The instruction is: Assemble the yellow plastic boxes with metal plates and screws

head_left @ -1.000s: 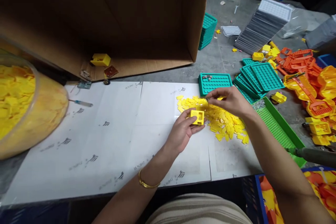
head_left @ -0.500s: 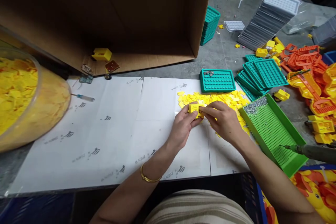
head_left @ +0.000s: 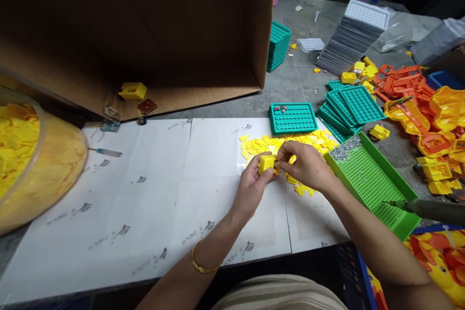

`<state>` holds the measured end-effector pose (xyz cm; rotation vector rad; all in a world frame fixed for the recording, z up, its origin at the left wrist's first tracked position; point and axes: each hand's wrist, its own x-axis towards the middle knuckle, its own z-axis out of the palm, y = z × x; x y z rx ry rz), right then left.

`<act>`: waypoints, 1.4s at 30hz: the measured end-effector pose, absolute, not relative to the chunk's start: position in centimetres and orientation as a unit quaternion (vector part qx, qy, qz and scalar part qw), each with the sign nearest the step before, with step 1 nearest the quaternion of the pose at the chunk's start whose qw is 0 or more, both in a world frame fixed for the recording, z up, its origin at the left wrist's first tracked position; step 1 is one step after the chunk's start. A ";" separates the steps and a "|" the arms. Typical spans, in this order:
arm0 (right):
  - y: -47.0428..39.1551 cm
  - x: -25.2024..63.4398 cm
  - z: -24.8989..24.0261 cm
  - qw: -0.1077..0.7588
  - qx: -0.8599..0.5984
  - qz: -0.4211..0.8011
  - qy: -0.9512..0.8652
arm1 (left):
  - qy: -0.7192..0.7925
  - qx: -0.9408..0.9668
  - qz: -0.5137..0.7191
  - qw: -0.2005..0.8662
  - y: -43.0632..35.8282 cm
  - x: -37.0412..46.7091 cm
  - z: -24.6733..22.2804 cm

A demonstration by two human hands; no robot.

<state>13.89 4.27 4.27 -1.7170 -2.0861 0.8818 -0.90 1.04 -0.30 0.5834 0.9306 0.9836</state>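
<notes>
My left hand is closed around a small yellow plastic box, its smooth face turned up toward me. At the box's right side, the fingertips of my right hand are pinched together; whatever they grip there is too small to make out. Beneath and behind both hands lies a spread of flat yellow plastic pieces on the white board. Just beyond them stands a teal tray with a few small metal parts in its far left corner.
A green perforated basket holds small screws, with a screwdriver tip over it. Teal trays and orange parts lie right. A cardboard box stands behind; a tub of yellow pieces and a small screwdriver are left.
The yellow box has been turned in my left hand: its perforated face showed before, a smooth face now. My right fingers stay at its right side. The whole view has shifted slightly.
</notes>
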 end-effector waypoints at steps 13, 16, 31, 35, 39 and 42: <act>14.5 16.6 1.5 0.214 -0.650 0.100 -0.722 | 0.436 0.130 0.405 0.793 1.6 -1.3 0.0; 14.6 16.5 1.3 0.181 -0.652 0.091 -0.730 | 0.439 0.133 0.400 0.794 1.6 -1.3 -0.1; 16.4 16.5 2.9 0.137 -0.644 0.155 -0.736 | 0.454 0.150 0.425 0.768 2.0 -1.3 -0.2; 13.8 15.9 3.4 0.152 -0.648 0.156 -0.730 | 0.445 0.134 0.450 0.763 2.2 -1.4 -0.1; 8.6 14.9 2.7 0.231 -0.589 0.287 -0.720 | 0.425 0.117 0.467 0.766 2.3 -1.4 -0.5; 5.4 14.0 1.9 0.271 -0.555 0.289 -0.732 | 0.407 0.122 0.481 0.767 2.2 -1.4 -0.7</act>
